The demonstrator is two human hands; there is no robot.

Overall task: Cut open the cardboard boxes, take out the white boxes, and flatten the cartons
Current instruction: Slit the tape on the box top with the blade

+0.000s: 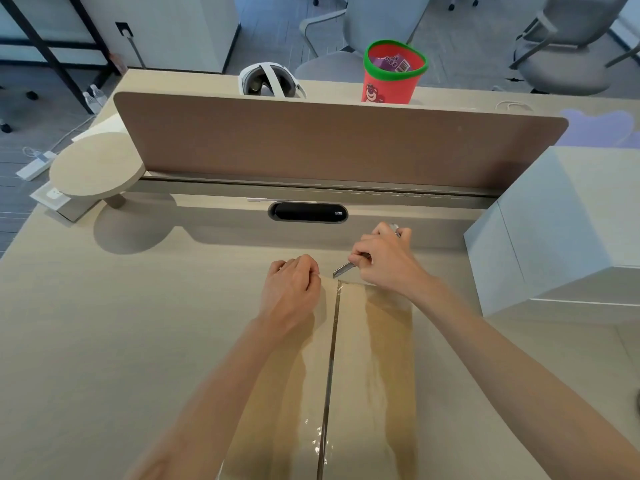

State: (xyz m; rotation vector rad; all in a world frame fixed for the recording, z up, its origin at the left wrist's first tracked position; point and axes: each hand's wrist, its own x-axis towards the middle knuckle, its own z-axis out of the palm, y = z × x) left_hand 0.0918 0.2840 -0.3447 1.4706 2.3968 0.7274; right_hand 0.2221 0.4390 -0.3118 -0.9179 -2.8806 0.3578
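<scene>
Two sets of fingers busy at the far edge of the cardboard box (374, 358). On the right hand (384, 258), curled tight round the handle of a utility knife (346, 268), blade out and angled down-left, tip just beside the far end of the taped seam (331, 341). On the left hand (292, 282), folded under, knuckles bearing on the left flap at its far rim, close to the blade. Cannot tell whether pinching the flap's edge or only pressing it.

As for the box: lying lengthwise on the bench (104, 323), between both forearms, seam running back toward the body.

Likely trouble from here: skidding on the glossy tape into the left knuckles, drawing the blade toward the wrists, or sinking too deep and scoring the white boxes presumably inside. Off to the right, well apart, a pale grey block (540, 237).
</scene>
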